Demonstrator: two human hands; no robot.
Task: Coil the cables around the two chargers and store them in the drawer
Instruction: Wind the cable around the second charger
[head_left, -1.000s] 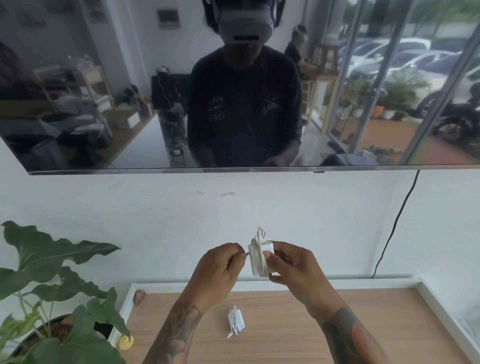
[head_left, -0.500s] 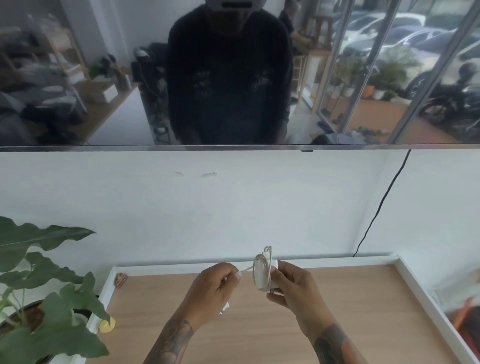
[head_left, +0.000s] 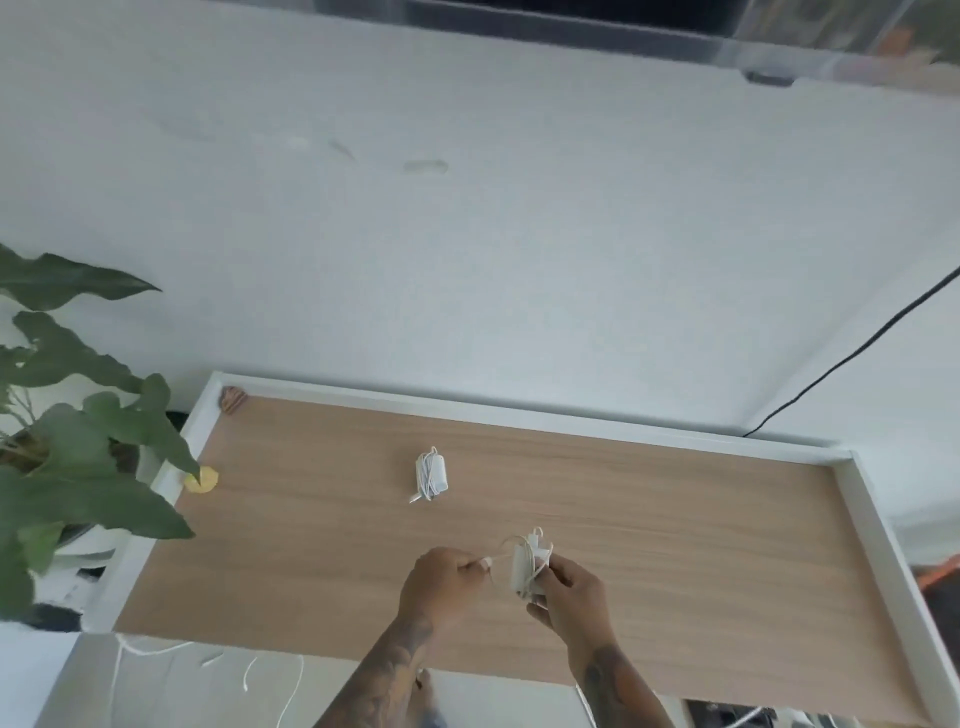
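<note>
A white charger with its cable wound around it is held above the wooden top, gripped by my right hand. My left hand pinches the free end of that charger's white cable, which runs taut to the charger. A second white charger, its cable coiled around it, lies on the wooden top further back, clear of both hands. No drawer is in view.
The wooden top has a raised white rim at the back and sides. A leafy potted plant stands at the left. A small yellow object and a brown object sit at the left edge. A black cable runs down the wall.
The view has tilted down, away from the dark screen. Both hands have lowered with the charger toward the near edge of the top. The coiled charger on the top is uncovered again.
</note>
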